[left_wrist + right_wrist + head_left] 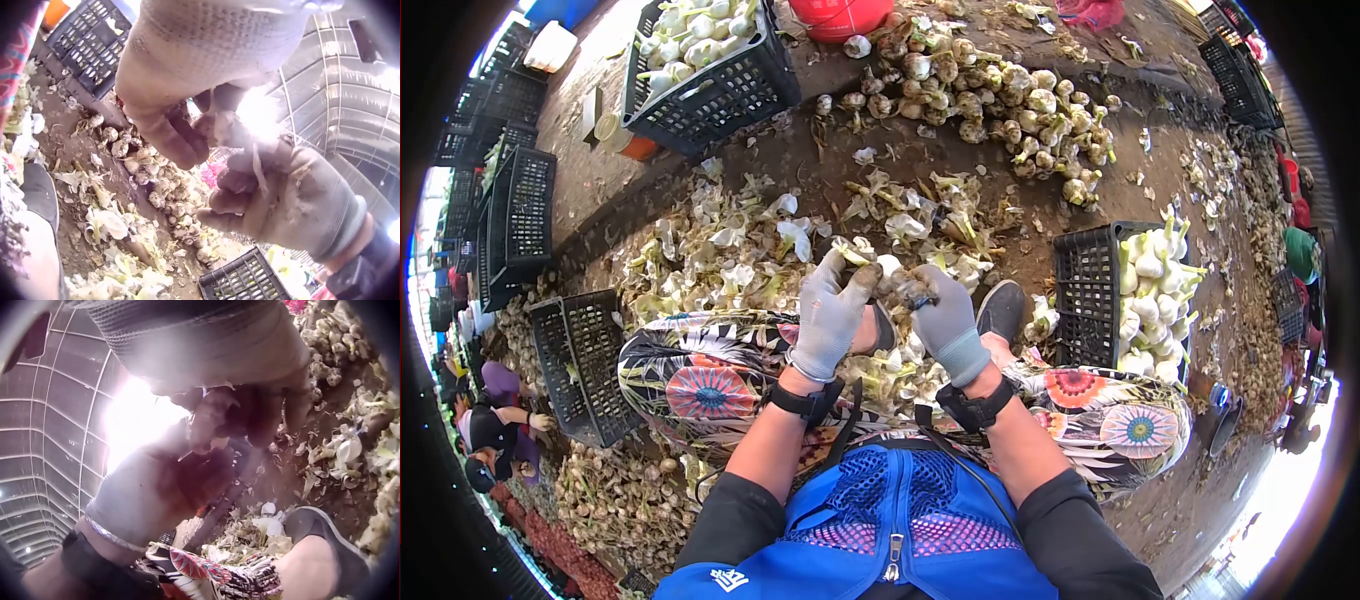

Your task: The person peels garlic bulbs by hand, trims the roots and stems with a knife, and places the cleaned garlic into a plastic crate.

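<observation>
While I watch both gloved hands at mid-frame, the left hand (832,315) and right hand (945,325) meet with fingers curled round a pale garlic bulb (888,266). Right of them, a black crate (1086,300) holds white, trimmed bulbs; left, a dark crate (585,365) stands by the patterned trousers (705,390), its contents unclear to me. Upper left, another crate (720,105) is heaped with bulbs, near a red bucket (840,14). Papery peelings (730,250) litter the brown ground (1020,235), and a garlic pile (1000,110) spreads across upper centre. Beyond, my wrist views show a ribbed, curved roof (350,75).
</observation>
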A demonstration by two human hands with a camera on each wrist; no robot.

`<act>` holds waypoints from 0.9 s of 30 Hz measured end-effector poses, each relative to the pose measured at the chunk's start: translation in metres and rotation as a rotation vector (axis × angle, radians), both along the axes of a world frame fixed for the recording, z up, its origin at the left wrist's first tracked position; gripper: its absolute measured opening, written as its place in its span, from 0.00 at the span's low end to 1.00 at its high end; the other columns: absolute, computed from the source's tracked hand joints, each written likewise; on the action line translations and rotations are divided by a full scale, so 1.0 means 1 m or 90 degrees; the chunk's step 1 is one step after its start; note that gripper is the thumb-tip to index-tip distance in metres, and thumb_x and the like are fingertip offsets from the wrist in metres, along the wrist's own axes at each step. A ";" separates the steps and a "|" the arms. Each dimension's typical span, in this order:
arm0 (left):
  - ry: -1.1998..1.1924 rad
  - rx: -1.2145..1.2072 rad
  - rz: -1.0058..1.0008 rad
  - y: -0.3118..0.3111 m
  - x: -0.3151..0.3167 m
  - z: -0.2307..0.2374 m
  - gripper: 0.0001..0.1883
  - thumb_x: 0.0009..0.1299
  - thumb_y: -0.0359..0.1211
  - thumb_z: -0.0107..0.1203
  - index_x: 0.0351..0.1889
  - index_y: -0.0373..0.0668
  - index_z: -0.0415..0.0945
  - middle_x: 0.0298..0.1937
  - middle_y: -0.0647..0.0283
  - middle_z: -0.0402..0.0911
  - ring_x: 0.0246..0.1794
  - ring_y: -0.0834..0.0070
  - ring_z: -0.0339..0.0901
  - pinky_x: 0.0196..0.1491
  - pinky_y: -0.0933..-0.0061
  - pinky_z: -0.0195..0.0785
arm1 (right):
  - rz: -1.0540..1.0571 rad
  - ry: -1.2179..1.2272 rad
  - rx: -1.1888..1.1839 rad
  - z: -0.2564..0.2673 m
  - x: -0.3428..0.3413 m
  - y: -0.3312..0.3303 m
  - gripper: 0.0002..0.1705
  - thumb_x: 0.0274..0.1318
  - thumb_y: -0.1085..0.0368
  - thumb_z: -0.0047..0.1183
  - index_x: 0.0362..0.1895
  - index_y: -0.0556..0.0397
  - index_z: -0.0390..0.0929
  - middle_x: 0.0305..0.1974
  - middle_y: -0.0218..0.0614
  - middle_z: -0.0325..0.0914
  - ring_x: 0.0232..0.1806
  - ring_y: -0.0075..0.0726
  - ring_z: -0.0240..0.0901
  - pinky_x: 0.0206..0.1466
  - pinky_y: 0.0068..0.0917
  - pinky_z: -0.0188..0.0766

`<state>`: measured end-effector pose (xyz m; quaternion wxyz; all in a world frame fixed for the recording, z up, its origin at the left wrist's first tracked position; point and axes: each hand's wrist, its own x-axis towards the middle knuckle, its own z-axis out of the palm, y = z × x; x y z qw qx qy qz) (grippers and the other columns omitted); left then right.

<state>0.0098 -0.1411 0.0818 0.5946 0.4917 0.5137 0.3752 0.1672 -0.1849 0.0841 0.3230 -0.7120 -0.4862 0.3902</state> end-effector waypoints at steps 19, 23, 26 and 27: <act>-0.139 -0.120 0.032 0.003 -0.003 -0.003 0.15 0.75 0.35 0.55 0.53 0.36 0.74 0.44 0.64 0.82 0.41 0.81 0.79 0.46 0.77 0.74 | -0.007 0.120 0.007 -0.027 0.012 -0.006 0.11 0.55 0.68 0.52 0.40 0.60 0.81 0.29 0.48 0.81 0.30 0.43 0.78 0.37 0.33 0.72; -0.092 -0.112 0.045 -0.001 0.002 -0.006 0.11 0.72 0.33 0.60 0.44 0.35 0.77 0.36 0.68 0.81 0.33 0.84 0.76 0.37 0.81 0.71 | 0.028 0.087 0.027 -0.009 0.007 -0.002 0.11 0.55 0.68 0.52 0.40 0.61 0.79 0.28 0.50 0.79 0.31 0.43 0.78 0.37 0.34 0.72; -0.028 -0.082 0.041 0.000 0.001 -0.005 0.11 0.70 0.34 0.62 0.42 0.36 0.77 0.34 0.67 0.81 0.33 0.86 0.74 0.36 0.81 0.70 | 0.039 0.003 -0.034 -0.005 0.002 -0.002 0.10 0.55 0.71 0.51 0.41 0.60 0.79 0.30 0.50 0.81 0.32 0.42 0.78 0.39 0.33 0.72; -0.025 -0.099 0.054 0.001 -0.001 -0.003 0.11 0.70 0.35 0.62 0.41 0.36 0.78 0.34 0.68 0.81 0.33 0.86 0.74 0.37 0.81 0.70 | 0.019 0.101 0.002 -0.005 0.003 -0.004 0.10 0.55 0.71 0.52 0.41 0.60 0.79 0.31 0.49 0.81 0.33 0.42 0.79 0.40 0.33 0.72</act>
